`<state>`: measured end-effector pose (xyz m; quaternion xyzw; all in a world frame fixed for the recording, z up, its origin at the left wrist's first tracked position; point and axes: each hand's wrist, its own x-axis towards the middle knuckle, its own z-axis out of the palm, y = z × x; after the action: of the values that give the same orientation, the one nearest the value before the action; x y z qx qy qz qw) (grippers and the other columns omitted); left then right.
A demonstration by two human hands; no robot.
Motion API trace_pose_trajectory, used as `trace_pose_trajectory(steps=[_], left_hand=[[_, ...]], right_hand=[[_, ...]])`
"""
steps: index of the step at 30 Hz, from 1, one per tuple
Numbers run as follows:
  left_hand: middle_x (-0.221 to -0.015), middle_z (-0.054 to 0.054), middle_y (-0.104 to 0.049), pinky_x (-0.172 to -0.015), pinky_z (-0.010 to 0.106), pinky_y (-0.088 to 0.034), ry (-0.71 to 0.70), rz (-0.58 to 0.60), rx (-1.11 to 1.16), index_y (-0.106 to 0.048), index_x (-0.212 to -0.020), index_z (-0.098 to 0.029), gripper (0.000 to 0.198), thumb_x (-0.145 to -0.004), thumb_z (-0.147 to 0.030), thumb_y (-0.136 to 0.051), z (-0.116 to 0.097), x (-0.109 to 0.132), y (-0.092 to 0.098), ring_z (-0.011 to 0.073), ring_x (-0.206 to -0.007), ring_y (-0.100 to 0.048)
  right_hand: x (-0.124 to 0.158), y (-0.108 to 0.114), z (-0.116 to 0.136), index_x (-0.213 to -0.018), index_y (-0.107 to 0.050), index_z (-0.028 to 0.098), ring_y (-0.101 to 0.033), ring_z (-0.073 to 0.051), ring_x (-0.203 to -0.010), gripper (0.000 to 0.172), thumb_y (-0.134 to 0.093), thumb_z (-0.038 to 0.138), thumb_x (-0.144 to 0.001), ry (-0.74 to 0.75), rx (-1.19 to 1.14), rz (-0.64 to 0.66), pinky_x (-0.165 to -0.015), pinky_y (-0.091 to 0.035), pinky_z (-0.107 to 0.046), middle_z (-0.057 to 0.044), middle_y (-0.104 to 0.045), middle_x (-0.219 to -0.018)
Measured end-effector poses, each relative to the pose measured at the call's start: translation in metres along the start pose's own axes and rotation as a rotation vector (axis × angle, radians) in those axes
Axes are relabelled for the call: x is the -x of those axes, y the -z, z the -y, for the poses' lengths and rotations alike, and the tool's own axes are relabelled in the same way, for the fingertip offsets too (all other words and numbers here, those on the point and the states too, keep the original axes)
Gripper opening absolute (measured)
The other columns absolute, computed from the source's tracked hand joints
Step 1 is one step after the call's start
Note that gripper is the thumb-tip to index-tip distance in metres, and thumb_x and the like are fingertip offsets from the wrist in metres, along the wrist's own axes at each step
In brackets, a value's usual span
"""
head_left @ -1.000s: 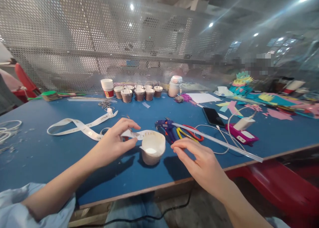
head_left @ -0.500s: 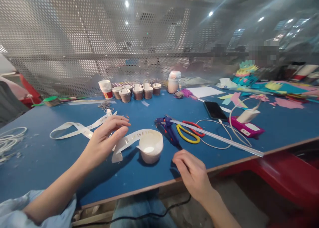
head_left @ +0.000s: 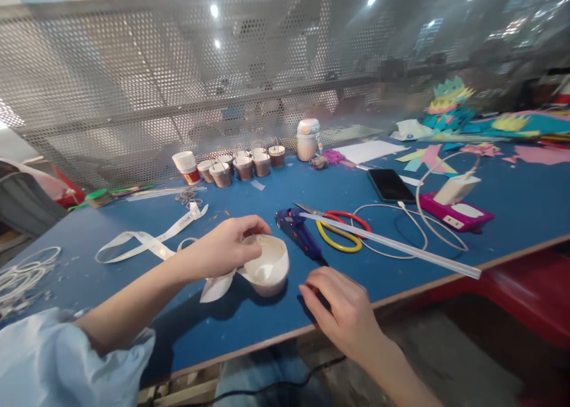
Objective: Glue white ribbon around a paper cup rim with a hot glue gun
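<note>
My left hand (head_left: 227,247) is closed in a pinch on the near rim of a white paper cup (head_left: 269,267), which stands on the blue table (head_left: 401,264) and tilts a little. A white printed ribbon (head_left: 151,244) runs from the cup's side leftward across the table, and its loose end (head_left: 216,287) curls under my wrist. My right hand (head_left: 341,303) rests on the table's front edge with the fingers curled, just short of the handle of a blue glue gun (head_left: 298,229). What its fingers touch is hidden.
Yellow and red scissors (head_left: 341,232) and a long clear stick (head_left: 392,244) lie behind the glue gun. A phone (head_left: 390,185), charger and cable (head_left: 454,190) sit to the right. Several small cups (head_left: 243,164) and a white bottle (head_left: 308,140) line the mesh screen.
My left hand has moved right from the ribbon onto the cup's rim and pinched it. My right hand has shifted slightly left near the table edge. The view has tilted.
</note>
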<state>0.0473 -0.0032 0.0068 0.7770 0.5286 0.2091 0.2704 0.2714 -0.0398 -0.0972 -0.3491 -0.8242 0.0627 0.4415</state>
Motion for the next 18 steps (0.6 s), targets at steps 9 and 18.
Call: trace_pose_trajectory(steps=[9, 18], left_hand=[[-0.082, 0.000, -0.066, -0.061, 0.024, -0.044, 0.087, -0.061, 0.187, -0.063, -0.089, -0.018, 0.023, -0.069, -0.018, -0.050, 0.004, 0.005, -0.005, 0.0142, -0.073, -0.058], [-0.087, 0.002, -0.066, -0.068, 0.027, -0.045, 0.108, -0.077, 0.323, -0.063, -0.094, -0.017, 0.018, -0.080, -0.027, -0.057, 0.014, 0.017, -0.011, 0.0155, -0.079, -0.058]], right_hand=[[-0.039, 0.011, 0.007, -0.117, -0.062, 0.017, -0.057, -0.017, -0.083, 0.041, -0.035, -0.001, -0.090, 0.242, 0.054, -0.028, -0.070, -0.048, -0.030, -0.011, -0.060, -0.099], [-0.077, 0.004, 0.020, -0.096, -0.069, 0.020, -0.044, -0.021, -0.079, 0.020, -0.052, 0.010, -0.090, 0.363, 0.467, 0.300, -0.067, -0.033, -0.033, -0.011, -0.057, -0.094]])
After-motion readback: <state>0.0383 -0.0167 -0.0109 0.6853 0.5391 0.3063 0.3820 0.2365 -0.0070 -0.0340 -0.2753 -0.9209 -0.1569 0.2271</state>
